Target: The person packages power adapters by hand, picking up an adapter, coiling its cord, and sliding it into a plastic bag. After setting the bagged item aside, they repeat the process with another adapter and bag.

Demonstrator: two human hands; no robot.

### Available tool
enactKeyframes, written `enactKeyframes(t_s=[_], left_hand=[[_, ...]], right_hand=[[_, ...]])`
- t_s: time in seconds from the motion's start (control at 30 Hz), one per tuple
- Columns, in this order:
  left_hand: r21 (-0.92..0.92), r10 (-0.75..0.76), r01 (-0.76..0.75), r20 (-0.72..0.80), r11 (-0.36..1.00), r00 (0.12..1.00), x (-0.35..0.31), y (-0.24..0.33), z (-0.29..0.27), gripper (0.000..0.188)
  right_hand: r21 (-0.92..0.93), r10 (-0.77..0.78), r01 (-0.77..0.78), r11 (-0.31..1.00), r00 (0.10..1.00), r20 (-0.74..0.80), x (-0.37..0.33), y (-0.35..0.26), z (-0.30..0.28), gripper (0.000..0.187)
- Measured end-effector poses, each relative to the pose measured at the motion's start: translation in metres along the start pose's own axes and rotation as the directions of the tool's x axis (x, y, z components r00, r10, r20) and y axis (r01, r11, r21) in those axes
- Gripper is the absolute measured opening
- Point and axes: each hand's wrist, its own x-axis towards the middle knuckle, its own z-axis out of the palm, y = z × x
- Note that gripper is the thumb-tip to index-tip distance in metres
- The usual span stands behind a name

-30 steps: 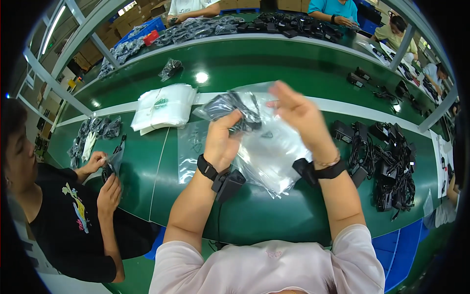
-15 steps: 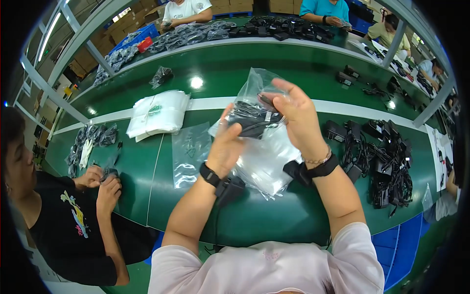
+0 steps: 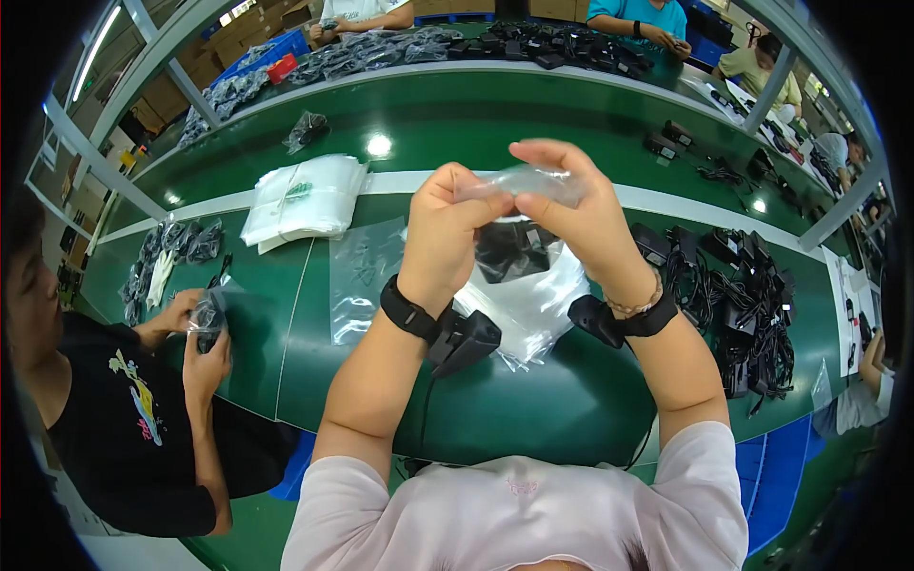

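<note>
Above the middle of the bench I hold a clear plastic bag [image 3: 535,181] by its top, which lies folded across between my fingers. A black power adapter [image 3: 519,249] hangs inside its lower part. My left hand [image 3: 440,228] is closed on the bag's left side, fingers curled. On the other side my right hand [image 3: 583,214] pinches the bag, thumb pressed to it near the left thumb and fingers reaching behind. Beneath both hands lies a pile of clear bags [image 3: 524,324]. The hands hide part of the bag and adapter.
Bundled white plastic bags [image 3: 303,202] lie left, by a flat clear bag [image 3: 362,295]. A heap of black adapters with cables [image 3: 747,314] is at right. At far left a co-worker holds a bagged adapter [image 3: 208,316]. Metal posts [image 3: 845,195] frame the bench.
The bag's upright open top is now folded down between both hands. My hands have come closer together at the top, with the adapter below them. The co-worker's hands shifted around their bag.
</note>
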Motion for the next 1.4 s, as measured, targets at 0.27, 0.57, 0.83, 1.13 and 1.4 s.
enactKeyframes(t_s=[0.27,0.57,0.83,1.13,1.4], left_hand=[[0.324,0.491,-0.421,-0.175,0.847,0.854,-0.01,-0.004,0.032,0.021],[0.647,0.371,-0.258,-0.042,0.717,0.928,-0.01,-0.004,0.021,0.018],[0.527,0.26,-0.103,-0.234,0.844,0.937,-0.022,-0.019,0.005,0.025],[0.622,0.45,-0.278,-0.135,0.732,0.883,-0.035,-0.03,0.015,0.017],[0.589,0.47,-0.29,-0.175,0.754,0.865,-0.033,-0.032,0.011,0.013]], right_hand=[[0.179,0.527,-0.555,0.813,0.83,0.18,-0.017,-0.006,0.007,0.028],[0.265,0.54,-0.541,0.798,0.837,0.083,-0.035,0.004,0.006,0.025],[0.241,0.593,-0.601,0.762,0.797,0.114,-0.023,0.0,0.012,0.026],[0.339,0.604,-0.698,0.63,0.715,0.352,-0.023,0.016,-0.001,0.037],[0.683,0.561,-0.555,0.475,0.789,0.251,-0.036,0.005,0.011,0.033]])
